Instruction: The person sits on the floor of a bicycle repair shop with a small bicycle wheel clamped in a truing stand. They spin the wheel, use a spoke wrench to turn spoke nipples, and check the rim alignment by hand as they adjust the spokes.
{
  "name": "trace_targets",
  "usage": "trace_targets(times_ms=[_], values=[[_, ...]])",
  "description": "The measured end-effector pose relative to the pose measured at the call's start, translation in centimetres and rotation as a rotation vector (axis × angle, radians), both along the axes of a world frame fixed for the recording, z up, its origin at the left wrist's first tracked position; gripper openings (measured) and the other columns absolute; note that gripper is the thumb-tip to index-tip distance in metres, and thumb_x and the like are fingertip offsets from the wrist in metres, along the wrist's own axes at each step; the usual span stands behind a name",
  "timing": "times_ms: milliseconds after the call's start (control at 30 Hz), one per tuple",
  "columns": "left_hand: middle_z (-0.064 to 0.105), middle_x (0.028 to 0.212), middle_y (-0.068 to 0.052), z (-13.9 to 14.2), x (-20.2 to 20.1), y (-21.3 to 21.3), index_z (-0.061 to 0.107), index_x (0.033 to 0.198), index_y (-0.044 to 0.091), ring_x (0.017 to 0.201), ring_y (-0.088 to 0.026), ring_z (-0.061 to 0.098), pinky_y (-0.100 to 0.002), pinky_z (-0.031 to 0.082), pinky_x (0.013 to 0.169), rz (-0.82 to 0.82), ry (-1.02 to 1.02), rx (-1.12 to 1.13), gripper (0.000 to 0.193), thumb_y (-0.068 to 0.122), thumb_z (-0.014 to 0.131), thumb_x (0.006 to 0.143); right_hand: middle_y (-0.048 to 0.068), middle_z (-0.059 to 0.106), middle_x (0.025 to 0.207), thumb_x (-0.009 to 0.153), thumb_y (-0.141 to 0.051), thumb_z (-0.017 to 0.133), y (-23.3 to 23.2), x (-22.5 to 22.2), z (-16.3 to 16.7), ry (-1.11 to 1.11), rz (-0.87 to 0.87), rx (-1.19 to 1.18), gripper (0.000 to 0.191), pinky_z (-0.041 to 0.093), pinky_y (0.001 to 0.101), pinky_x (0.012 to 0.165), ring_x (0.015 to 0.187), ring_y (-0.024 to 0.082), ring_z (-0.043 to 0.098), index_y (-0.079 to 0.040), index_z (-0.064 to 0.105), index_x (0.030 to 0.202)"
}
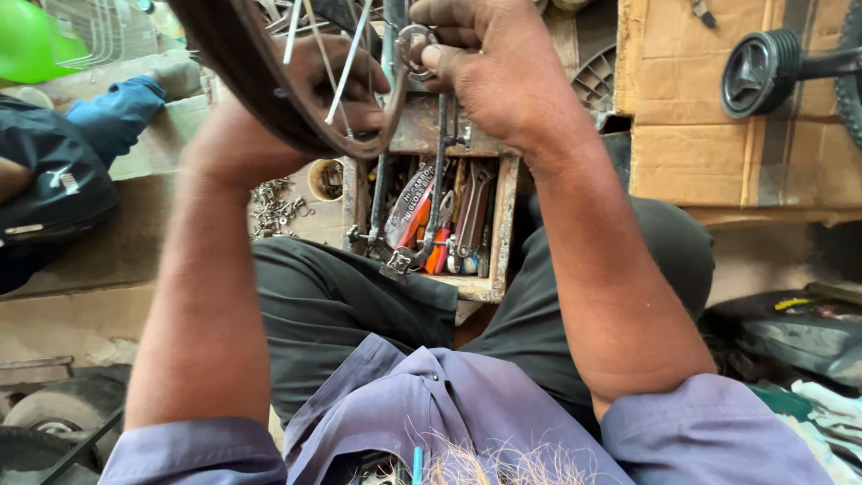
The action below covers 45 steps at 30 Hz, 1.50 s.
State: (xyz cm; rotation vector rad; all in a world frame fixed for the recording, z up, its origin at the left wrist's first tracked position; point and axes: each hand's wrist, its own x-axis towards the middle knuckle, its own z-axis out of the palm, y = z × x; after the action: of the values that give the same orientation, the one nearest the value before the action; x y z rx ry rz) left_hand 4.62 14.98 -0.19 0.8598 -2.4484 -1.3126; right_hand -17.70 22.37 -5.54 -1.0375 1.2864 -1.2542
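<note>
Partly cropped: left hand (337, 90) grips wheel rim (260, 99), right hand (503, 72) ring (415, 47)

I am seated in a bicycle repair workshop. Between my knees stands an open wooden toolbox (499, 224) packed with spanners (473, 208) and pliers (437, 256). A spoked wheel rim (260, 85) occupies the space in front of me. Loose bolts and chain parts (274, 208) lie on the ground. Flattened cardboard (718, 117) lines the floor, and a black pedal (759, 72) rests on it.
</note>
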Motion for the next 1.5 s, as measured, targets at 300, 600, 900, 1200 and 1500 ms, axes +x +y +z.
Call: trace_targets(times_ms=[300,600,900,1200,1500], values=[[0.073,0.102,-0.004,-1.0,0.4,0.1,0.068,0.116,0.002,0.094,-0.014,0.071,-0.031,0.059,0.082,0.0,0.084,0.079,0.035,0.025,0.083,0.094,0.008,0.074,0.114,0.096,0.007,0.067,0.2,-0.3,0.0,0.055,0.031,-0.017,0.03,0.063,0.0287,0.088,0.105,0.014,0.073,0.003,0.066,0.126],[0.072,0.099,-0.007,-1.4,0.9,0.2,0.072,0.11,0.0,0.091,-0.016,0.067,-0.033,0.057,0.078,0.0,0.232,0.035,0.032,0.018,0.09,0.091,0.007,0.076,0.11,0.094,0.004,0.069,0.5,0.0,1.1,0.184,0.084,0.021,0.03,0.061,0.0265,0.084,0.098,0.011,0.073,0.002,0.068,0.124],[0.072,0.098,-0.005,-1.7,0.8,0.4,0.073,0.111,0.002,0.091,-0.013,0.067,-0.031,0.057,0.079,-0.028,0.259,0.064,0.026,0.015,0.087,0.095,0.009,0.078,0.111,0.097,0.004,0.069,0.6,-0.2,1.0,0.367,0.148,-0.074,0.028,0.06,0.0265,0.089,0.1,0.013,0.073,0.003,0.071,0.125],[0.074,0.1,-0.003,-3.1,0.9,1.3,0.071,0.103,0.004,0.093,-0.008,0.07,-0.027,0.059,0.081,0.373,0.282,0.136,0.017,0.011,0.077,0.089,0.008,0.077,0.111,0.096,0.004,0.07,0.7,-0.4,0.1,0.327,0.088,-0.112,0.026,0.06,0.0279,0.094,0.104,0.014,0.075,0.002,0.071,0.122],[0.07,0.1,-0.006,-5.2,-0.1,0.8,0.07,0.108,-0.001,0.093,-0.014,0.067,-0.032,0.056,0.082,0.181,0.262,-0.123,0.029,0.017,0.09,0.096,0.009,0.078,0.11,0.097,0.002,0.071,0.7,-0.5,0.2,0.422,0.07,-0.16,0.025,0.06,0.0291,0.092,0.103,0.016,0.076,0.002,0.071,0.121]])
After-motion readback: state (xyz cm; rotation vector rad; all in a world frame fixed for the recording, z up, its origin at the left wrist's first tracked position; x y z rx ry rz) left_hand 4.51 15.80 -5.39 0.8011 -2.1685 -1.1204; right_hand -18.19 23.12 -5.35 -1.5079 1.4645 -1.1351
